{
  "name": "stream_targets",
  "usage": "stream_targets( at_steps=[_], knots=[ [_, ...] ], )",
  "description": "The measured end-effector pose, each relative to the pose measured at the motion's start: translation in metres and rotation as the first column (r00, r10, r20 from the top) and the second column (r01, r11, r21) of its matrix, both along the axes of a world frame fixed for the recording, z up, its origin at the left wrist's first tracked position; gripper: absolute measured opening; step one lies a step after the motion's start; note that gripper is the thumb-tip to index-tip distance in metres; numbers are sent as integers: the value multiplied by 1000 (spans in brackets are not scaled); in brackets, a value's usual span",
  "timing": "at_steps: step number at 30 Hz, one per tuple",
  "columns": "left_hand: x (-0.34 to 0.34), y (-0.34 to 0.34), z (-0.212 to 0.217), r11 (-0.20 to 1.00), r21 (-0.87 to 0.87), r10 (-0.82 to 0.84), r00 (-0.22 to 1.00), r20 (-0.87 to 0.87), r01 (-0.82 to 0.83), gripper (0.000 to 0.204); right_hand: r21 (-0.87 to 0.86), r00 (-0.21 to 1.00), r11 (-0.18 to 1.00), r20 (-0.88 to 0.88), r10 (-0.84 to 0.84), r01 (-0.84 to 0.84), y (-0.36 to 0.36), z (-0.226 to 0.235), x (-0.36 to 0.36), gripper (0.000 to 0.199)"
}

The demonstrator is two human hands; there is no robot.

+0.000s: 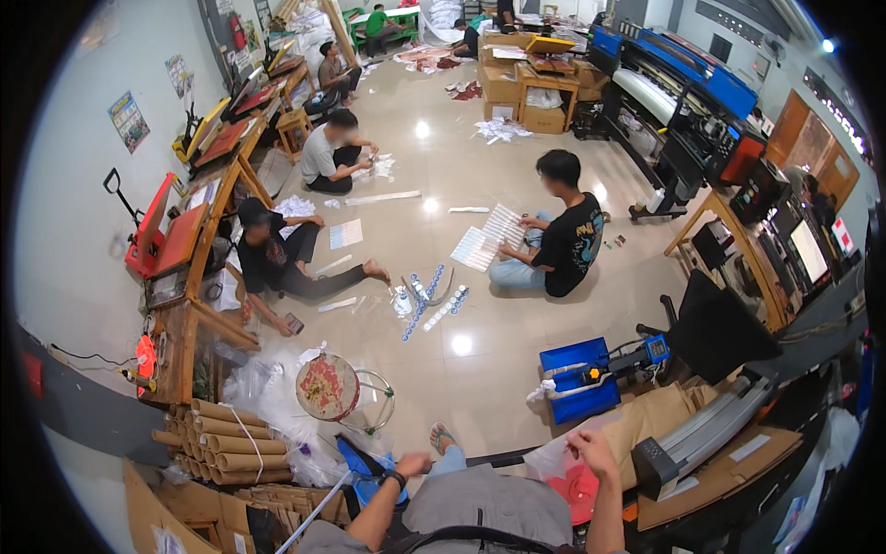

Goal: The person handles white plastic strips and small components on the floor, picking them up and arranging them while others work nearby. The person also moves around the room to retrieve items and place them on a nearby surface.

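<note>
One shiny tiled floor (480,305) seats three people nearby; more sit farther back. One blue flat heat press (580,379) stands near the right hand. One stack of brown cardboard tubes (226,441) lies at the left. One clear plastic bag over a red round piece (565,466) is pinched by the right hand (591,450). The left hand (413,464) is clenched on one blue flat tool (362,463).

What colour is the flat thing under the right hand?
Red, seen in the head view: the flat thing lies just below the right hand.
</note>
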State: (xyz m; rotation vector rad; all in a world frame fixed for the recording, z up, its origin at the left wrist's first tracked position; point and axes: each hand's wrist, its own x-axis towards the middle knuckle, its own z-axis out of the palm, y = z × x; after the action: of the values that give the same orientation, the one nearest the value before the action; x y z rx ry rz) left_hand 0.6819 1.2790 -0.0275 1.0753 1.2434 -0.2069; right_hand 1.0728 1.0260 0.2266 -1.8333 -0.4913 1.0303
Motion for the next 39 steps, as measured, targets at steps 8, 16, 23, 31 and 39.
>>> stream_targets(
  at_steps=[8,16,23,31,39],
  knots=[
    [35,164,88,967,37,243,956,163,-252,36,-369,897,928,392,203,-49,91,32,42,26],
    [29,175,52,956,-35,292,956,-35,-293,34,25,994,1000,109,-3,0,177,65,72,24],
    [97,183,78,965,-34,261,965,-4,-261,34,247,961,967,-275,3,68,236,36,167,32],
    [146,196,56,973,122,213,963,-163,-195,40,280,907,959,-411,91,31,284,-30,257,24],
    [185,204,52,924,218,-218,900,-377,315,38,136,953,986,-273,133,-99,307,-48,308,26]
  ],
)
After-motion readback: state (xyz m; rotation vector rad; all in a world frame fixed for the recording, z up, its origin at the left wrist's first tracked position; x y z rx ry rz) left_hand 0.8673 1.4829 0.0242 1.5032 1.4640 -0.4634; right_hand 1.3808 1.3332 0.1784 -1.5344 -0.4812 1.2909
